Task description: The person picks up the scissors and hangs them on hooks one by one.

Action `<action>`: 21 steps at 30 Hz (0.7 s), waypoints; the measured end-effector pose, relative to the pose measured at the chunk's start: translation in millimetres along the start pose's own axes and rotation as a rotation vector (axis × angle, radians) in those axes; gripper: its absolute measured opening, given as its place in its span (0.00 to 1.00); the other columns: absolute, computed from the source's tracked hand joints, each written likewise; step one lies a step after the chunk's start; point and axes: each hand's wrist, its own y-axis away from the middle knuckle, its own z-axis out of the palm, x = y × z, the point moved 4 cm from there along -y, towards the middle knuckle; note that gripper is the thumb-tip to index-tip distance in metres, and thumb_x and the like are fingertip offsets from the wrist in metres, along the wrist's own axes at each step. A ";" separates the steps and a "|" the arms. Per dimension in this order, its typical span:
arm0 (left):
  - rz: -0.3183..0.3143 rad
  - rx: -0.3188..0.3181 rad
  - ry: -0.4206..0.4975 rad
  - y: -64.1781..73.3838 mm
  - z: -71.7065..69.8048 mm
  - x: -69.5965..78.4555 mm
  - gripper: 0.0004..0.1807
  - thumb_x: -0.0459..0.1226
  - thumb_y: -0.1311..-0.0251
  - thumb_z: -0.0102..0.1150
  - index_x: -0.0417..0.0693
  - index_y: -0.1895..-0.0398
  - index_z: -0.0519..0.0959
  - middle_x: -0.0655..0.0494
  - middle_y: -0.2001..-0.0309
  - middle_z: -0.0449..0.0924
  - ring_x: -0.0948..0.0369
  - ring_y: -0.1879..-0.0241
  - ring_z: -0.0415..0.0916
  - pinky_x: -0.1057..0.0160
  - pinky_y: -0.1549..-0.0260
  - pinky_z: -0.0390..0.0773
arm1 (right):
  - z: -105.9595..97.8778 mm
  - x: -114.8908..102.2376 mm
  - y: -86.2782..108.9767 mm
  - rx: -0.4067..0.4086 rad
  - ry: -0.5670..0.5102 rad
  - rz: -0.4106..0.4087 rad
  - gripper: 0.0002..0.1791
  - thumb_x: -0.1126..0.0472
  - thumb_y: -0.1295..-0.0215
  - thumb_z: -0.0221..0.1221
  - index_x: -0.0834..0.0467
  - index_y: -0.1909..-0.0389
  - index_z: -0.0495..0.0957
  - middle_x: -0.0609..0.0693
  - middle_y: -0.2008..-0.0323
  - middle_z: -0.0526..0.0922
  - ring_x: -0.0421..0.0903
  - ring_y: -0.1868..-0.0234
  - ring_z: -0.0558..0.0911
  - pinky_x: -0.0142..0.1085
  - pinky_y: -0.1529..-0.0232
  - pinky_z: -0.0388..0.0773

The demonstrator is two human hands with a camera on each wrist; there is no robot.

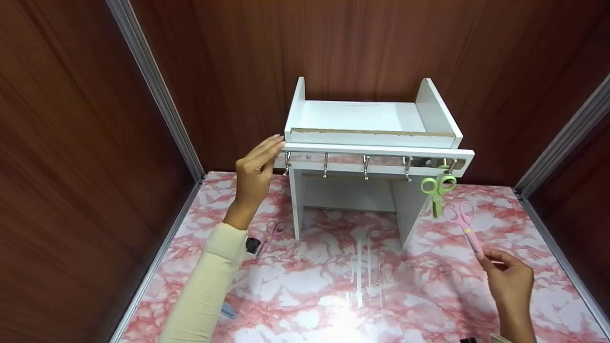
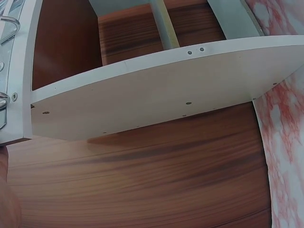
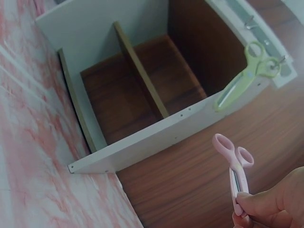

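My right hand (image 1: 511,281) pinches pink scissors (image 1: 466,227) by the blade end, their handle loops pointing up toward the hook rail. In the right wrist view, the thumb presses on the pink scissors (image 3: 236,173), which are apart from the shelf. Green scissors (image 1: 435,195) hang by a handle loop at the rail's right end. My left hand (image 1: 257,174) touches the left end of the hook rail (image 1: 343,167) with its fingers stretched out. That rail runs along the front of a white shelf unit (image 1: 298,200). Only a sliver of the left hand (image 2: 7,199) shows in the left wrist view.
Another pair of pink scissors (image 1: 270,237) lies on the marbled tabletop (image 1: 305,286), beside a small black object (image 1: 252,245). A light-blue object (image 1: 228,310) is partly hidden by the left sleeve. Wooden panels (image 1: 362,43) enclose the back and sides.
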 end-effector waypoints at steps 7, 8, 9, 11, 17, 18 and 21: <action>0.001 0.008 0.004 -0.4 0.5 0.5 0.12 0.26 0.42 0.58 0.40 0.56 0.84 0.48 0.53 0.82 0.54 0.49 0.78 0.60 0.48 0.76 | -3.5 -2.1 4.9 0.027 -0.033 0.016 0.14 0.56 0.45 0.68 0.61 0.62 0.84 0.29 0.78 0.79 0.30 0.77 0.77 0.24 0.81 0.71; 0.000 0.008 0.004 -0.5 0.5 0.4 0.12 0.26 0.42 0.58 0.40 0.56 0.84 0.48 0.53 0.82 0.54 0.49 0.78 0.60 0.48 0.76 | -3.9 -2.4 5.4 0.031 -0.032 0.014 0.14 0.56 0.45 0.68 0.61 0.62 0.84 0.29 0.78 0.79 0.30 0.77 0.77 0.24 0.81 0.71; -0.001 0.007 0.003 -0.7 0.7 0.4 0.12 0.26 0.42 0.58 0.40 0.56 0.84 0.48 0.53 0.82 0.54 0.49 0.78 0.60 0.48 0.76 | -4.2 -2.5 6.0 0.035 -0.033 0.014 0.14 0.56 0.45 0.68 0.61 0.62 0.84 0.30 0.78 0.79 0.30 0.77 0.77 0.24 0.81 0.71; -0.001 0.004 0.001 -1.0 0.8 0.6 0.11 0.26 0.42 0.58 0.40 0.56 0.84 0.48 0.53 0.82 0.54 0.49 0.78 0.60 0.48 0.76 | -5.2 -2.9 7.4 0.044 -0.027 0.009 0.14 0.55 0.45 0.68 0.61 0.63 0.84 0.30 0.78 0.79 0.30 0.77 0.77 0.24 0.81 0.71; 0.002 0.002 0.002 -1.5 0.7 1.1 0.12 0.26 0.42 0.58 0.40 0.56 0.84 0.48 0.53 0.82 0.54 0.49 0.78 0.60 0.48 0.76 | -9.5 -7.3 13.5 0.062 -0.037 0.005 0.15 0.54 0.45 0.68 0.61 0.62 0.84 0.31 0.77 0.80 0.31 0.76 0.76 0.23 0.80 0.71; 0.004 0.004 0.002 -1.3 0.7 0.9 0.12 0.26 0.42 0.58 0.39 0.56 0.84 0.48 0.53 0.82 0.54 0.49 0.78 0.60 0.48 0.77 | -10.4 -8.5 14.5 0.064 -0.044 0.006 0.15 0.54 0.45 0.68 0.61 0.62 0.84 0.32 0.77 0.80 0.31 0.75 0.76 0.22 0.80 0.72; 0.004 0.008 0.005 -1.1 0.3 0.5 0.12 0.26 0.42 0.58 0.40 0.56 0.84 0.48 0.53 0.82 0.54 0.49 0.78 0.60 0.48 0.77 | -12.7 -12.0 17.0 0.068 -0.061 0.003 0.15 0.55 0.46 0.68 0.61 0.62 0.85 0.32 0.76 0.80 0.32 0.74 0.76 0.22 0.80 0.72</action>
